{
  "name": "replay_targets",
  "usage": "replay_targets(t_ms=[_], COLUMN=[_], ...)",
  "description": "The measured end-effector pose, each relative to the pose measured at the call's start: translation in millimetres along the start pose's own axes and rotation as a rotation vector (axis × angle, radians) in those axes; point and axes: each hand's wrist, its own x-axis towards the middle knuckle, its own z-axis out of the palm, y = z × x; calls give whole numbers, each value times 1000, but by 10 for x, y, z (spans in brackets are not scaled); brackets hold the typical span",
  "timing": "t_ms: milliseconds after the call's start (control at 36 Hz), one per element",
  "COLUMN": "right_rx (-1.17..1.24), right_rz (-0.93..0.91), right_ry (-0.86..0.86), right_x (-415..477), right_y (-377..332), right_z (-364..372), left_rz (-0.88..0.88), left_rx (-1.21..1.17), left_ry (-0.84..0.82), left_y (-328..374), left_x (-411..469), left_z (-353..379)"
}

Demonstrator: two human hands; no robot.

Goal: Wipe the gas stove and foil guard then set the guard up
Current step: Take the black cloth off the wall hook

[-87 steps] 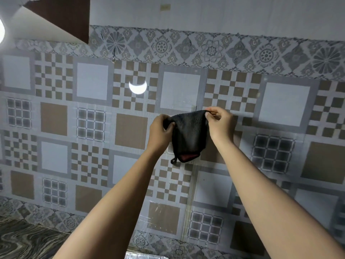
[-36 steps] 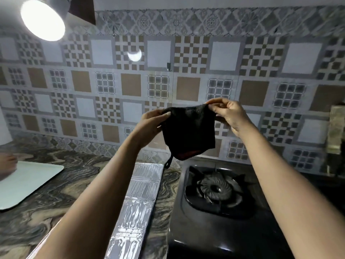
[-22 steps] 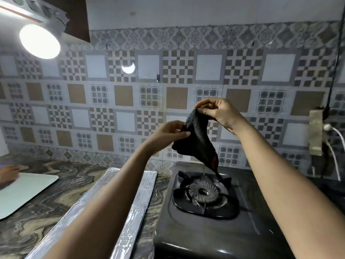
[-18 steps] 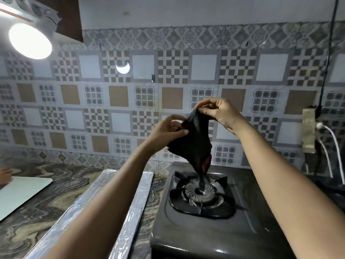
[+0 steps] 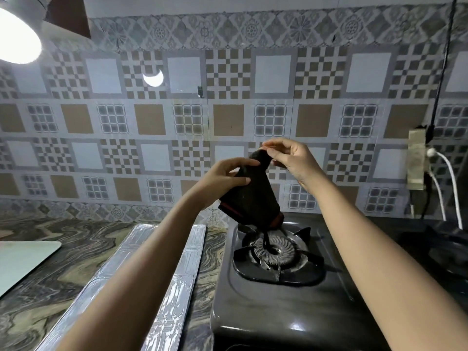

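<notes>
**Dark cloth held up over the burner, foil guard flat on the counter**

Both arms reach out in front of the tiled wall [image 5: 228,117]. The right hand [image 5: 291,160] pinches the top corner of a dark, nubby cloth [image 5: 253,198] between thumb and curled fingertips. The left hand [image 5: 225,177] grips the cloth's left edge a little lower, thumb against its face and fingers stretched along it. The cloth hangs in a rough cone, narrow at the top and wider below. A red trim runs along its bottom hem, and a thin dark loop dangles from it over the burner [image 5: 274,252].

The gas stove [image 5: 278,312] sits right of centre on the counter [image 5: 63,287]. It is a black, smooth, slightly glossy box with rounded corners. Its round ribbed burner is ringed by a pan support with pointed prongs.

The foil guard [image 5: 162,287] lies flat just beside the stove's left side. It is long, silvery and crinkled, pressed into rectangular panels.

The counter is stone-like, with swirling grey and tan veins. A pale flat board [image 5: 22,259] with a rounded corner rests at the far left. A round lamp [image 5: 15,41] glares at the upper left. On the right, white cables [image 5: 450,178] hang from a wall socket [image 5: 416,160].
</notes>
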Motion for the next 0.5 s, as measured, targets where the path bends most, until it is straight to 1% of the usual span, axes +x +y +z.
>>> replay_targets(t_ms=[56,111,250,306,389,500], right_rx=[-6,-18,-13,-40,-119,-277], right_rz=[-2,-3,24,10,-49,-133], right_ry=[24,12,-137,-147,-83,-56], right_x=[-63,-133,-249,-246,-201,-117], right_y=[55,106,217,240,244,267], right_z=[61,139,330,383,444,527], left_rz=[8,14,32,42,44,46], left_rx=[-76,-158,-264,-273,-201,3], left_ry=[51,102,202,230,265,278], left_y=[-60,-119,-202,-221,-249,-334], left_x=[-14,-29,-46,-51,-71,-100], left_z=[-57,-113,-231,-286,-370,-481])
